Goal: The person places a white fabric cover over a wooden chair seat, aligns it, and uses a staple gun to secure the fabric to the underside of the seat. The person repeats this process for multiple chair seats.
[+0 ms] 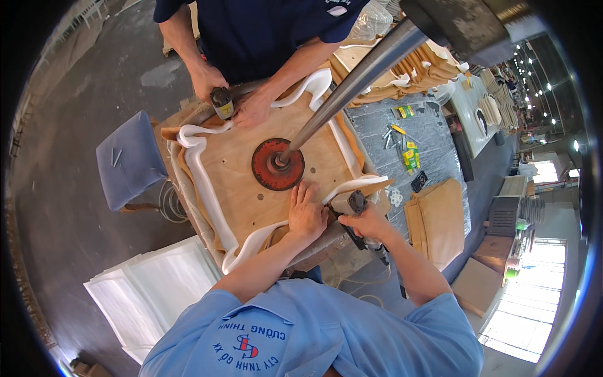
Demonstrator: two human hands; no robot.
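Observation:
My left hand (306, 212) lies on the near edge of a square wooden seat panel (235, 179), fingers stretched toward a red round press pad (264, 171). In my right hand (369, 225) is a staple gun (353, 202), its nose at the panel's near right corner. White padding (202, 173) and brown covering (370, 187) stick up around the panel. The pad sits on the panel's middle at the end of a slanted metal rod (352, 94). Across from me, a co-worker's hand (207, 81) holds another staple gun (222, 103) at the far edge; their other hand (252, 110) rests beside it.
To the left stands a blue padded seat (130, 160) with staple strips on it. White sheets (154, 289) are stacked lower left. On the right, a plastic-covered table (433, 144) carries small yellow-green boxes (411, 157) and folded brown covers (434, 220). An air hose (352, 286) hangs near me.

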